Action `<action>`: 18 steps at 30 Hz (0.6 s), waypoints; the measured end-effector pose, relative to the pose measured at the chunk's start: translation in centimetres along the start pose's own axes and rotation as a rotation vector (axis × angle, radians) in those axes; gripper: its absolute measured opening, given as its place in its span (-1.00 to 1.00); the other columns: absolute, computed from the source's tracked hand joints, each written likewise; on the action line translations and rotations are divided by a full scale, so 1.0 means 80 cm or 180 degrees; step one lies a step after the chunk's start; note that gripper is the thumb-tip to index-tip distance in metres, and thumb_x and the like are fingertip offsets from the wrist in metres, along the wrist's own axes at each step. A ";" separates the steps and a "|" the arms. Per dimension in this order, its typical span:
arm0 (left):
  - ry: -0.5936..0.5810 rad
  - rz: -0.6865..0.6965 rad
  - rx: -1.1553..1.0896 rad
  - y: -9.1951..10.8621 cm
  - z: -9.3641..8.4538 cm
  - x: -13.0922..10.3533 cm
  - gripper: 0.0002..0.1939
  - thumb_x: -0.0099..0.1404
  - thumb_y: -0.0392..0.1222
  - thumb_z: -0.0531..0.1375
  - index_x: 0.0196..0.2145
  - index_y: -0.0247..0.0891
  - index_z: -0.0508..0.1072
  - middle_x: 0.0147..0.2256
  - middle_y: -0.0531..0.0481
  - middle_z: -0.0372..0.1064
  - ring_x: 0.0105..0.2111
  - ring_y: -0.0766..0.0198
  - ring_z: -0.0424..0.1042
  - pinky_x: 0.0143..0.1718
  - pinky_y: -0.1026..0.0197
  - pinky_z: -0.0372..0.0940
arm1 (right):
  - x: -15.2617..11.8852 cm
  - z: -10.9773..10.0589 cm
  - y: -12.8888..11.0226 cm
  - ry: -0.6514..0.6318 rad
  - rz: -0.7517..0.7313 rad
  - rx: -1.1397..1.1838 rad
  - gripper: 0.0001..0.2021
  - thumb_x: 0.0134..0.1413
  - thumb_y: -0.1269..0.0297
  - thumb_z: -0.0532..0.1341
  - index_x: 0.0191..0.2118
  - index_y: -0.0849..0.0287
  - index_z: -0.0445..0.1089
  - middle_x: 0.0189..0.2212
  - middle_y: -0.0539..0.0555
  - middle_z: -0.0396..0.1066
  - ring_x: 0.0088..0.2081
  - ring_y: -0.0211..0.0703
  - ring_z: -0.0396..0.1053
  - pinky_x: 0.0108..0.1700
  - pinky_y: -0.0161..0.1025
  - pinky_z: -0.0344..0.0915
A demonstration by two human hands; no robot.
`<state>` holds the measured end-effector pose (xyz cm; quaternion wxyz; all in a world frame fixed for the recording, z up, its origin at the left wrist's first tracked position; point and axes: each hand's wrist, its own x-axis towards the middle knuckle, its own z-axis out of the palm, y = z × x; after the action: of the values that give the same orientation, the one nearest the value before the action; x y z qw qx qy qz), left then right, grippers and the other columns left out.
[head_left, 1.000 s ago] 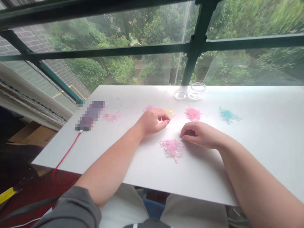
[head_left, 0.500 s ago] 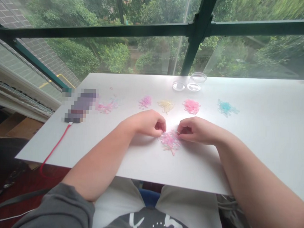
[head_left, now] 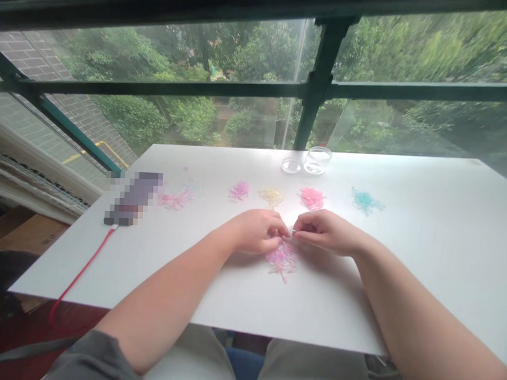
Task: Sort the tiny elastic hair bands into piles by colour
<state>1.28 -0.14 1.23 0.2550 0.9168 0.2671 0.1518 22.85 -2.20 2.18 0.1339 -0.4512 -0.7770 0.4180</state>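
Note:
A mixed pile of small pink and pale clips (head_left: pixel 281 259) lies on the white table (head_left: pixel 241 300) near its middle. At the pile's upper left edge is my left hand (head_left: pixel 260 231), its fingers bent with thumb and fingertips apart over the pieces. My right hand (head_left: pixel 327 231) is pinched at the pile's upper right, close to the left fingertips; what it grips is too small to make out. Behind the hands lie a purple pile (head_left: pixel 239 191), a cream pile (head_left: pixel 271 197), a pink pile (head_left: pixel 312 198) and a teal pile (head_left: pixel 366 201).
Clear round containers (head_left: pixel 314 168) stand at the back edge by the window. A loose pink and pale scatter (head_left: pixel 178 198) lies at the left, beside a blurred dark device (head_left: pixel 137 197) with a red cable (head_left: pixel 84 273) running over the table edge.
Both hands have come closer together at the top of the mixed pile. The left fingers have stretched rightward over it. The view has tilted up, so the table sits lower in it.

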 end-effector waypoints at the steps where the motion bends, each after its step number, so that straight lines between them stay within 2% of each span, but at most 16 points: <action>1: -0.0048 0.0020 0.0031 0.000 0.001 0.000 -0.77 0.12 -0.30 0.13 -0.29 -0.21 0.54 -0.33 0.00 0.46 -0.35 0.32 0.40 -0.27 0.31 0.27 | 0.001 0.001 0.001 0.0035 0.0003 0.0023 -0.87 0.01 0.29 0.13 -0.43 0.22 0.36 -0.58 -0.01 0.32 -0.54 -0.30 0.21 -0.49 -0.34 0.11; 3: -0.0010 -0.0044 0.0083 0.000 0.001 -0.001 -0.80 0.14 -0.26 0.13 -0.32 -0.19 0.55 -0.37 0.02 0.47 -0.36 0.32 0.40 -0.29 0.30 0.27 | 0.003 0.004 0.002 0.0113 0.0006 0.0031 -0.88 0.01 0.31 0.13 -0.44 0.22 0.35 -0.59 -0.02 0.30 -0.54 -0.31 0.20 -0.49 -0.34 0.10; 7: 0.0421 -0.0286 -0.0012 -0.003 0.002 0.000 -0.79 0.15 -0.13 0.17 -0.28 -0.22 0.51 -0.37 0.03 0.49 -0.39 0.31 0.41 -0.32 0.29 0.26 | 0.007 0.012 0.002 0.0254 -0.0021 0.0036 -0.92 -0.02 0.35 0.13 -0.44 0.22 0.33 -0.61 -0.05 0.25 -0.56 -0.34 0.15 -0.51 -0.35 0.07; 9: 0.0557 -0.0325 -0.0084 -0.004 0.004 0.001 -0.80 0.14 -0.13 0.18 -0.28 -0.23 0.50 -0.36 0.04 0.49 -0.38 0.31 0.42 -0.33 0.29 0.26 | 0.009 0.016 0.003 0.0319 -0.0047 0.0025 -0.92 -0.02 0.36 0.13 -0.46 0.22 0.33 -0.62 -0.06 0.23 -0.56 -0.34 0.13 -0.52 -0.36 0.05; 14: 0.0551 -0.0436 -0.0145 -0.004 0.008 0.002 -0.89 0.14 -0.23 0.15 -0.40 -0.21 0.49 -0.43 0.08 0.48 -0.42 0.35 0.40 -0.38 0.31 0.24 | 0.012 0.020 0.002 0.0517 -0.0155 0.0081 -0.93 -0.03 0.39 0.13 -0.46 0.22 0.33 -0.59 -0.05 0.26 -0.53 -0.34 0.16 -0.49 -0.36 0.08; 18: 0.0535 -0.0564 -0.0226 -0.003 0.005 0.002 -0.89 0.14 -0.23 0.14 -0.44 -0.23 0.47 -0.46 0.06 0.46 -0.45 0.35 0.39 -0.40 0.33 0.23 | 0.016 0.023 -0.001 0.0739 -0.0267 0.0197 -0.92 -0.04 0.44 0.12 -0.47 0.22 0.33 -0.59 -0.06 0.24 -0.54 -0.34 0.15 -0.49 -0.37 0.08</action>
<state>1.47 -0.02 0.76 0.2765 0.8640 0.3620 0.2143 21.04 -2.19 0.91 0.2542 -0.4592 -0.7613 0.3807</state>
